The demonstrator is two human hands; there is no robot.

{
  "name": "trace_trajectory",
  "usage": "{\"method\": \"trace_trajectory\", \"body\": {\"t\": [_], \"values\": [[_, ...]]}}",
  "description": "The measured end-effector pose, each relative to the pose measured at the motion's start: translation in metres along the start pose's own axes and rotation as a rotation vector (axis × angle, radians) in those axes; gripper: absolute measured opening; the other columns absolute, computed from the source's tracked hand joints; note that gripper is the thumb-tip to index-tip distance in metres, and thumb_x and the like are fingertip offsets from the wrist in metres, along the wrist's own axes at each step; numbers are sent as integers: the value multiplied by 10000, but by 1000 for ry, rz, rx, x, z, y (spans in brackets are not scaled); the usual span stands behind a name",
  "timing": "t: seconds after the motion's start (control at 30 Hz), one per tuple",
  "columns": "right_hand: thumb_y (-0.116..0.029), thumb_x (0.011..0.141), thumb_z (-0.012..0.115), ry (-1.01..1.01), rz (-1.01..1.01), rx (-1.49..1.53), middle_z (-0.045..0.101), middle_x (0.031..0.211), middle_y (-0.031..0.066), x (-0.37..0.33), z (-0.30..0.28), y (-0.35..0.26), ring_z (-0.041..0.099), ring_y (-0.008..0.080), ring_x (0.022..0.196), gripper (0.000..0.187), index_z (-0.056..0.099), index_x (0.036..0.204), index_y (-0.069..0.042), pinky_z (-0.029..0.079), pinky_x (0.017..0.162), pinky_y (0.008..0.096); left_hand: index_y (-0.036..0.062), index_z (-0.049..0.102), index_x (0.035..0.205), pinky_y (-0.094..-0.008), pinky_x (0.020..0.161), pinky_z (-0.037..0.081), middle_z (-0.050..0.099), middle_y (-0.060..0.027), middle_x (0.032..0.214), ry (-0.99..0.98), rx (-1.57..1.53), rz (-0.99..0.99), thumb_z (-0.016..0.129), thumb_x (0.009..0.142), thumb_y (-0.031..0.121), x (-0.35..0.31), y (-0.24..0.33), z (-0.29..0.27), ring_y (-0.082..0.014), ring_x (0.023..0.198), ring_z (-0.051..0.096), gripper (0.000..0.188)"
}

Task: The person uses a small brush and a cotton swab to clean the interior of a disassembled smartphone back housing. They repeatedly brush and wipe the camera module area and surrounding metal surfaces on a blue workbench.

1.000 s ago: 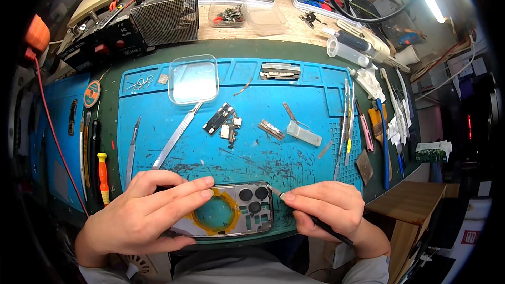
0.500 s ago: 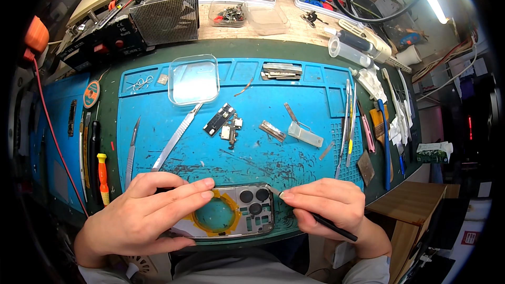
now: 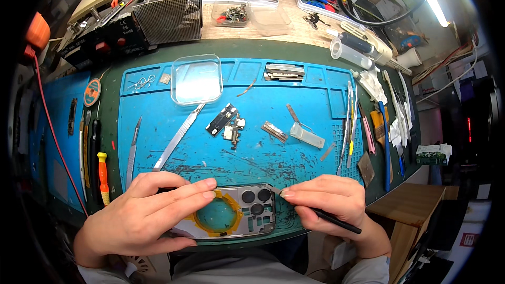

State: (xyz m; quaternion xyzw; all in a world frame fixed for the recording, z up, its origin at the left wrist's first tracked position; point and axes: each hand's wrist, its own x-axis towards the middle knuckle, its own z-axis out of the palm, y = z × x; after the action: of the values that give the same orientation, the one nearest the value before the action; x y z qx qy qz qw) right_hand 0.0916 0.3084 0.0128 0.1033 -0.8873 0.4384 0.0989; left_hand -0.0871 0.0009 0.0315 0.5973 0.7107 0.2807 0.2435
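Observation:
A phone back housing (image 3: 263,224) lies flat at the mat's near edge. It has several dark round camera openings and a large round hole edged with amber tape (image 3: 241,213). My left hand (image 3: 150,208) grips its left part, fingers across the top and thumb along the near edge. Between thumb and fingers, my right hand (image 3: 329,200) pinches a slim black-handled blade tool (image 3: 336,221). The tool's metal tip meets the housing's far right corner; whether it presses on the rim I cannot tell. My left palm hides the housing's left end.
On the blue mat (image 3: 252,160) lie a scalpel handle (image 3: 179,137), small phone parts (image 3: 231,130), metal strips (image 3: 274,132) and a clear blade case (image 3: 306,135). A clear lid (image 3: 197,80) is behind. Tweezers (image 3: 350,126) and brushes (image 3: 382,142) line the right; an orange-handled screwdriver (image 3: 103,176) is left.
The back end of the black handle has risen a little, so the tool lies flatter. My left hand and the housing keep their place, apart from a slight shift of the whole view.

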Motion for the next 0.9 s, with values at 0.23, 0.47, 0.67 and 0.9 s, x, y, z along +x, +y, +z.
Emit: {"method": "trace_trajectory", "body": {"t": [0.23, 0.47, 0.67, 0.9], "values": [[93, 781, 829, -9, -7, 24, 820, 1095, 139, 1, 0, 3, 791, 258, 846, 408, 794, 1171, -21, 611, 715, 322, -7, 621, 1489, -395, 1075, 478, 661, -142, 1537, -4, 5, -5, 971, 703, 205, 0, 1, 0, -320, 1211, 623, 887], [55, 805, 809, -36, 68, 93, 830, 1066, 151, 4, -1, 3, 802, 271, 886, 340, 820, 1137, -16, 604, 755, 341, -13, 621, 1487, -397, 1079, 479, 654, -144, 1545, -4, -6, 2, 973, 697, 198, 1, 0, -1, -323, 1226, 619, 891], [28, 858, 814, -99, 110, 186, 824, 1090, 140, 9, -9, 8, 791, 277, 900, 319, 818, 1171, -33, 598, 765, 346, -17, 595, 1507, -417, 1117, 461, 627, -158, 1572, -39, -20, -2, 963, 682, 147, 0, -4, -3, -348, 1275, 603, 918], [35, 845, 798, -78, 115, 198, 828, 1056, 134, 6, -10, 10, 797, 274, 875, 315, 825, 1151, -33, 609, 763, 350, -19, 558, 1538, -437, 1160, 430, 581, -172, 1617, -66, -45, -11, 932, 691, 98, 1, -5, -7, -375, 1328, 580, 933]]}}
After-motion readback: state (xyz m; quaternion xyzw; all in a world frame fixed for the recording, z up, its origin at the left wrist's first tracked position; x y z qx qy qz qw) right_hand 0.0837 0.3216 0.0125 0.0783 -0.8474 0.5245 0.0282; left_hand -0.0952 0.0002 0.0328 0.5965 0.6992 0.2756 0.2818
